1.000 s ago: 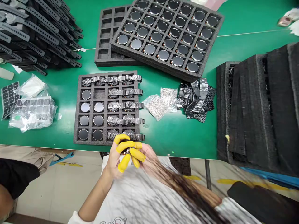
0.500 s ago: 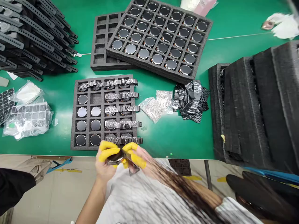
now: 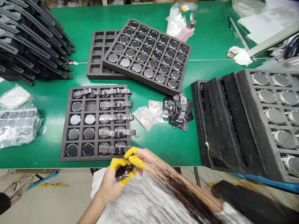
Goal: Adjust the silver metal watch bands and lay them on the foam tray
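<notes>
My left hand point(image 3: 111, 183), with yellow finger cots on its fingertips, is closed round a dark round watch point(image 3: 121, 173) just off the table's front edge. At the right side of the watch, my right hand point(image 3: 141, 160), also in yellow cots, pinches a dark metal strap, mostly hidden by the fingers. Beyond the hands lies a grey foam tray point(image 3: 64, 137) holding round watches; several carry metal straps point(image 3: 116, 117) laid across them, and one cell in its second column is bare. To its right are bags of small metal pins point(image 3: 146, 117) and a pile of dark metal straps point(image 3: 178, 110).
A full foam tray of watch heads point(image 3: 149, 56) rests askew on another foam tray point(image 3: 94, 67). Foam trays point(image 3: 233, 121) lean in a row at the right. Black perforated straps point(image 3: 30, 37) are heaped at the left, above plastic bags point(image 3: 18, 124). A pink bottle point(image 3: 186, 32) stands behind.
The view has tilted up and shifted, showing more of the table's back and right. The watch has turned in my left hand, and the strap end that hung below my right hand is now hidden.
</notes>
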The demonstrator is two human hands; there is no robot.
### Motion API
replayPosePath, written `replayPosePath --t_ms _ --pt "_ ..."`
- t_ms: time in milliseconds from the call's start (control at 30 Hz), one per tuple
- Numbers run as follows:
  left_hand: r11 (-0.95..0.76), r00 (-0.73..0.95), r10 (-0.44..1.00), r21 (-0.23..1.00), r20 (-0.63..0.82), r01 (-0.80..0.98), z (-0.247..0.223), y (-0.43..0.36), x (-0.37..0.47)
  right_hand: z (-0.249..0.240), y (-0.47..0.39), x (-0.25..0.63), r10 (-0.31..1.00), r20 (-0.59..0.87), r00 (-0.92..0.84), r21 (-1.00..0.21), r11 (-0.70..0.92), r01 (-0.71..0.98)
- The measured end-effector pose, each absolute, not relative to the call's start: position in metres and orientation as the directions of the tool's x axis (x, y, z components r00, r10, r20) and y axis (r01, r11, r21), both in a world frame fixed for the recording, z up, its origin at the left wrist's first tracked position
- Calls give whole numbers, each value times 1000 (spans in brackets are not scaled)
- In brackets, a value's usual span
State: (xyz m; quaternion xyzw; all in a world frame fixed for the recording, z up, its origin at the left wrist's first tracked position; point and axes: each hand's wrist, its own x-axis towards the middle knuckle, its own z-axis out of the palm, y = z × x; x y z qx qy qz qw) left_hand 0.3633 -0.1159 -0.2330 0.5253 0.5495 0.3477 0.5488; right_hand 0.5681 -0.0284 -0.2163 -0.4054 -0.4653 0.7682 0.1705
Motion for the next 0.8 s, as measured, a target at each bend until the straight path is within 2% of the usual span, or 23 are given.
replayPosePath --t_ms 67,100,167,200,267,400,500,600,700,800 --pt "458 129 880 889 -456 17 -233 -118 370 -221 2 584 809 -373 -455 -918 -250 309" --pt "539 124 840 839 -529 -71 -232 -119 371 -225 18 593 901 -280 -332 -890 -114 442" --pt "601 108 798 773 -592 -204 -232 -119 371 -234 49 611 976 -101 -193 -695 70 715" --pt "613 94 786 749 -611 -252 -232 -119 369 -239 62 619 977 -79 -200 -584 118 803" --pt "629 69 761 709 -644 -318 -233 -118 366 -247 82 630 952 -145 -268 -421 186 888" --pt "643 11 730 681 -684 -351 -236 -119 360 -252 96 633 898 -275 -344 -294 263 919" --pt "628 -10 743 702 -669 -335 -239 -118 357 -247 100 631 866 -292 -406 -261 337 905" --pt "617 60 769 714 -636 -332 -241 -116 353 -246 108 631 819 -307 -484 -256 419 871" --pt "598 116 793 726 -599 -339 -240 -113 352 -253 118 637 791 -288 -540 -299 462 835" --pt "587 116 804 748 -583 -309 -233 -111 356 -263 120 648 839 -146 -523 -454 413 790"
